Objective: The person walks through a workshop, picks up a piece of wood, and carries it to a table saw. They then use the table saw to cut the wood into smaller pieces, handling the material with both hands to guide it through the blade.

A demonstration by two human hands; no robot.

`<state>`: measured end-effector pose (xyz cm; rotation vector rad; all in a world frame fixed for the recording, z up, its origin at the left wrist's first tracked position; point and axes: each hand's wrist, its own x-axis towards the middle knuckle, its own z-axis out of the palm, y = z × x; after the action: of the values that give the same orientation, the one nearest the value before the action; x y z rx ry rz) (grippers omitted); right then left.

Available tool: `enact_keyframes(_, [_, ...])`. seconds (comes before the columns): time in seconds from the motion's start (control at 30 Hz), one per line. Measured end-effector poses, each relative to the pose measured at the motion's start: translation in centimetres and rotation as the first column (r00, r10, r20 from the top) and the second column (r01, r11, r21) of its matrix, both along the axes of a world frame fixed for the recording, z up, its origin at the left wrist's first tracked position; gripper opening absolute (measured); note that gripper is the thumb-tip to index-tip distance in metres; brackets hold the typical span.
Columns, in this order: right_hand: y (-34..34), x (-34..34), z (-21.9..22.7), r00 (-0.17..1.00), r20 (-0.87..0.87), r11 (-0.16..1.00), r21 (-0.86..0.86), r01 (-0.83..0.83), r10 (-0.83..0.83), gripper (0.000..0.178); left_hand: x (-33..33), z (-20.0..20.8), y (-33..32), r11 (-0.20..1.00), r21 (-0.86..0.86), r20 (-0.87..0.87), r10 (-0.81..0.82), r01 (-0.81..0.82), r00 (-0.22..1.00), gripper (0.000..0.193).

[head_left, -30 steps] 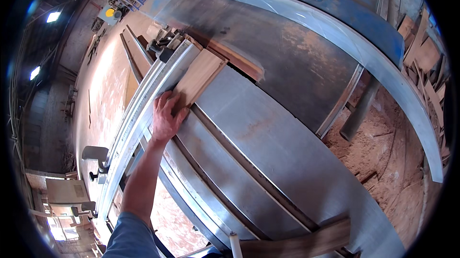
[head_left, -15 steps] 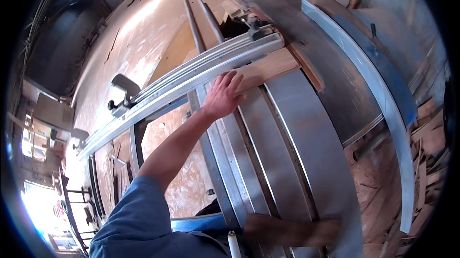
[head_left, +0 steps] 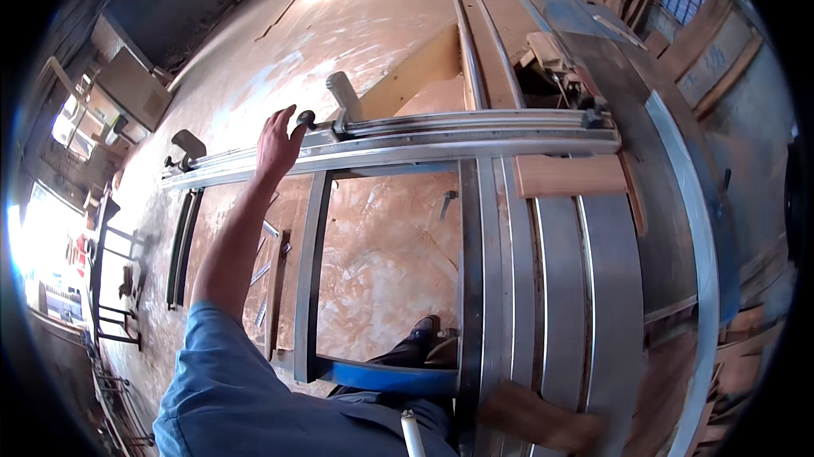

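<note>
My left hand (head_left: 278,145) reaches up to the long metal fence (head_left: 398,152) of a sliding table saw. Its fingers point away from me, with the thumb side close to a black knob (head_left: 306,119) beside a grey flip stop (head_left: 343,97). The fingers look stretched out, and I see nothing held in them. A pale wood block (head_left: 570,175) lies against the fence on the ribbed metal table (head_left: 615,287). Near the lower edge is a dark brown piece of wood (head_left: 543,419), slightly blurred. My right hand is out of view.
A second stop (head_left: 186,148) sits further left on the fence. The open table frame (head_left: 312,279) has a blue near bar (head_left: 386,377). Beyond the table, a long metal guide (head_left: 691,228) curves along the right, with scrap wood (head_left: 738,372) piled past it.
My left hand has left the pale wood block and moved left to the knob by the flip stop. The view has turned, and the block stays against the fence.
</note>
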<state>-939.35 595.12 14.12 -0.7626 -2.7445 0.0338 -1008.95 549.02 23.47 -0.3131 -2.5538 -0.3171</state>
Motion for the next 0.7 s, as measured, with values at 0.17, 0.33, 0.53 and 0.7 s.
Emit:
enact_keyframes(0.17, [2.3,-7.9,2.0,0.944,-0.02,0.883,-0.361,0.301,-0.33,0.07,-4.1,-0.3,-1.1,0.987,-0.087,0.261,-0.107,0.134,0.959,0.052])
enact_keyframes(0.33, [7.5,-19.5,-1.8,0.997,-0.012,0.97,-0.234,0.065,-0.07,0.048,-8.3,-0.7,-1.8,0.814,-0.36,0.372,-0.324,0.456,0.87,0.031])
enact_keyframes(0.53, [8.8,-32.0,-4.7,0.978,-0.022,0.933,-0.297,-0.204,0.207,0.051,-9.3,-3.5,-1.1,0.883,-0.377,0.224,-0.207,0.281,0.952,0.017])
enact_keyframes(0.7, [7.4,-33.3,-5.0,0.972,0.013,0.949,-0.219,-0.227,0.235,0.053,-8.9,-3.1,2.4,0.905,-0.385,0.269,0.298,-0.182,0.916,0.031])
